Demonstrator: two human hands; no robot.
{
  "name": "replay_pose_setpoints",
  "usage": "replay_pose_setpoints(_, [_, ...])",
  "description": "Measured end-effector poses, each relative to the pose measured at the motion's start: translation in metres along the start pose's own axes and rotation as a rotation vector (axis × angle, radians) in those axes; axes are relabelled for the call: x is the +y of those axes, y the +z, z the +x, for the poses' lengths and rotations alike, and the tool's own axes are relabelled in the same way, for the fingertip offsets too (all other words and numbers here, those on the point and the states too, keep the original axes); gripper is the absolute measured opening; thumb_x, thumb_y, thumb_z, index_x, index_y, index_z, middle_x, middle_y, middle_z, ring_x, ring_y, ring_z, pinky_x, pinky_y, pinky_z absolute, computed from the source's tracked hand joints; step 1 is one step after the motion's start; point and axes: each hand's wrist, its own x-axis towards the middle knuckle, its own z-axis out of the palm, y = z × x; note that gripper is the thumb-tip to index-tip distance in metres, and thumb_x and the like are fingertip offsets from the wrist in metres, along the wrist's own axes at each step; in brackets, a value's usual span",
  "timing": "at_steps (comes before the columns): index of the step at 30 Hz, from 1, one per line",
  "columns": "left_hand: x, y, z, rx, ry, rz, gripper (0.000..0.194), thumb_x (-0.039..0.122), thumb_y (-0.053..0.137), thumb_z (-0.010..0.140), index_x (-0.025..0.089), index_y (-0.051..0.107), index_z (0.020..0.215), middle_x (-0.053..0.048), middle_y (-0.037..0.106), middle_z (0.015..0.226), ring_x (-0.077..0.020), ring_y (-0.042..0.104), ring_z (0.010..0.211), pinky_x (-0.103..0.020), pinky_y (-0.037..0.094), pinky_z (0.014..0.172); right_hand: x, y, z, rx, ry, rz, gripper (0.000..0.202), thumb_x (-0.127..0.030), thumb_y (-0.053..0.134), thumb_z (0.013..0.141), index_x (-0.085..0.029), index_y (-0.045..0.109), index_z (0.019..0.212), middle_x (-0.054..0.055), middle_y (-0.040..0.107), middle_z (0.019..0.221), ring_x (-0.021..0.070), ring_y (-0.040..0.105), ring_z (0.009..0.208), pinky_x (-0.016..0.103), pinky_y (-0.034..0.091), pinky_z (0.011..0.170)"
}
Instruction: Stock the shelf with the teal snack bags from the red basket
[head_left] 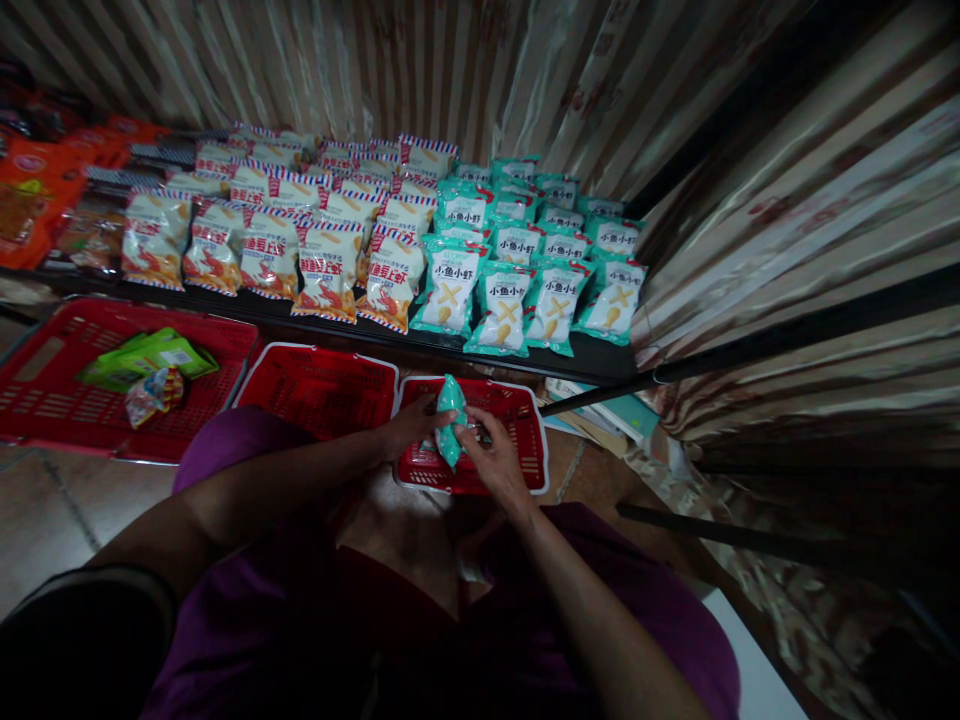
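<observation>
Between my two hands is a teal snack bag (450, 425), held over the right red basket (529, 440). The fingers of my left hand (411, 424) grip its left side, partly hidden behind the bag. My right hand (491, 452) pinches the bag's right side. Below the bag, part of another packet shows dimly inside the basket. On the black shelf in front stand several rows of teal-and-white snack bags (502, 312), and to their left several white-and-orange snack bags (328, 270) with striped edges.
A middle red basket (322, 385) adjoins the right one. At far left, a larger red basket (45, 375) holds green packets (150, 358) and a colourful packet (154, 395). Orange packets (37, 200) fill the shelf's left end. Black poles (750, 335) and a striped curtain (810, 190) bound the right side.
</observation>
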Motion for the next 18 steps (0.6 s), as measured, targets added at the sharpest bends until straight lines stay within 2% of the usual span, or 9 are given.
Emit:
replay_pose_setpoints(3, [0.006, 0.005, -0.005, -0.061, 0.012, -0.072, 0.054, 0.041, 0.079, 0.064, 0.014, 0.059, 0.107, -0.011, 0.066, 0.103, -0.0211, 0.064, 0.088, -0.036, 0.049, 0.082, -0.004, 0.001, -0.002, -0.058, 0.051, 0.098, 0.035, -0.049, 0.062, 0.074, -0.027, 0.067, 0.101, 0.003, 0.066, 0.104, 0.0207, 0.059, 0.096, 0.034, 0.047, 0.086])
replay_pose_setpoints(6, [0.009, 0.007, -0.006, -0.013, -0.015, -0.122, 0.055, 0.034, 0.083, 0.059, 0.013, 0.059, 0.104, -0.010, 0.068, 0.098, -0.0191, 0.065, 0.082, -0.034, 0.050, 0.079, -0.001, 0.004, -0.001, -0.068, 0.102, 0.200, 0.038, -0.050, 0.063, 0.072, -0.026, 0.066, 0.101, 0.003, 0.068, 0.100, 0.0200, 0.061, 0.091, 0.032, 0.049, 0.081])
replay_pose_setpoints(10, [0.014, 0.009, -0.007, 0.004, -0.091, -0.191, 0.055, 0.028, 0.082, 0.059, 0.012, 0.059, 0.106, -0.010, 0.070, 0.093, -0.0196, 0.066, 0.077, -0.033, 0.052, 0.074, 0.009, 0.005, 0.005, 0.075, 0.153, 0.267, 0.039, -0.050, 0.065, 0.068, -0.023, 0.064, 0.095, 0.002, 0.068, 0.088, 0.0164, 0.061, 0.075, 0.030, 0.050, 0.073])
replay_pose_setpoints(12, [0.017, 0.010, -0.009, -0.008, -0.135, -0.218, 0.054, 0.027, 0.080, 0.062, 0.012, 0.058, 0.109, -0.011, 0.070, 0.093, -0.0209, 0.067, 0.078, -0.033, 0.052, 0.073, 0.014, 0.004, 0.009, 0.156, 0.199, 0.259, 0.041, -0.050, 0.068, 0.065, -0.023, 0.064, 0.095, 0.002, 0.068, 0.087, 0.0159, 0.062, 0.077, 0.030, 0.050, 0.075])
replay_pose_setpoints(14, [0.019, 0.011, -0.012, -0.008, -0.164, -0.231, 0.054, 0.025, 0.078, 0.065, 0.012, 0.057, 0.113, -0.011, 0.070, 0.094, -0.0218, 0.067, 0.079, -0.034, 0.052, 0.074, 0.016, 0.002, 0.011, 0.185, 0.265, 0.275, 0.045, -0.050, 0.071, 0.062, -0.024, 0.064, 0.097, 0.002, 0.069, 0.092, 0.0161, 0.063, 0.083, 0.029, 0.050, 0.077])
replay_pose_setpoints(18, [0.022, 0.011, -0.014, -0.025, -0.177, -0.239, 0.053, 0.024, 0.076, 0.067, 0.012, 0.057, 0.114, -0.012, 0.070, 0.096, -0.0235, 0.067, 0.083, -0.036, 0.052, 0.076, 0.010, -0.001, 0.010, 0.078, 0.409, 0.439, 0.042, -0.054, 0.072, 0.061, -0.025, 0.066, 0.091, 0.001, 0.070, 0.097, 0.0167, 0.064, 0.086, 0.027, 0.050, 0.071])
